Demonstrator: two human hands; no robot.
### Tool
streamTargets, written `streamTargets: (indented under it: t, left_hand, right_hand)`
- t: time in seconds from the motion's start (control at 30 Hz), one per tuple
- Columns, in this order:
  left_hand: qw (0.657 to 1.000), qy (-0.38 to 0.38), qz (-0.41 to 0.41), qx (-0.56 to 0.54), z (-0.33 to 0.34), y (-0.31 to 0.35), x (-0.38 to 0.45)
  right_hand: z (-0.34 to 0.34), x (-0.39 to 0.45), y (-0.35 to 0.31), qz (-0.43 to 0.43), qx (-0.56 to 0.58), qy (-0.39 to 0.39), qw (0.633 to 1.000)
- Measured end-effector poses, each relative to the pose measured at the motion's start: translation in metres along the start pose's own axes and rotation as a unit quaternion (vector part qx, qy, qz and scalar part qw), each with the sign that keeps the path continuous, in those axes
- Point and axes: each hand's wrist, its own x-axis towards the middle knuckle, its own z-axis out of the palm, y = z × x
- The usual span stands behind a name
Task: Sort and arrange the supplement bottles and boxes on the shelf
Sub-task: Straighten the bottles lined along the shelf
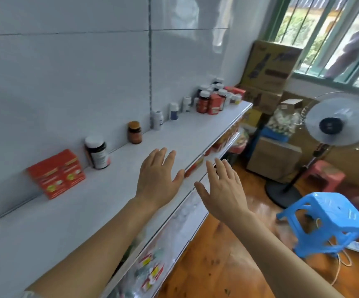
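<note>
Red boxes and spaced bottles line the wall along the shelf, the far cluster still unsorted, while both hands, left and right, hover spread and empty, so reaching for that cluster seems next.

Glossy wall tiles; matt shelf; polished wood floor; plastic stool.

The single head-worn camera looks forward and down along the shelf, close above it, tilted toward the frame's upper right.
</note>
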Motion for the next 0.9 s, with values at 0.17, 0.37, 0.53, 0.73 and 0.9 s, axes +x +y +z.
streamTargets:
  t: [0.17, 0.37, 0.53, 0.73, 0.9]
  left_hand:
    - [1.0, -0.011, 0.026, -0.006, 0.03, 0.042, 0.095]
    - [0.999, -0.019, 0.035, -0.007, 0.079, 0.087, 0.186]
    - [1.0, -0.021, -0.005, -0.022, 0.127, 0.119, 0.261]
    - [0.997, -0.004, -0.075, -0.036, 0.154, 0.147, 0.331]
    - [0.992, 0.004, -0.124, -0.039, 0.169, 0.142, 0.375]
  right_hand:
    - [-0.007, 0.061, 0.064, 0.031, -0.002, 0.015, 0.999]
    - [0.004, 0.134, 0.147, 0.044, 0.015, 0.026, 0.999]
    - [0.012, 0.203, 0.22, 0.008, 0.025, 0.024, 0.999]
    - [0.004, 0.288, 0.29, -0.07, 0.009, 0.027, 0.997]
    - [0.018, 0.363, 0.307, -0.118, 0.026, -0.013, 0.993]
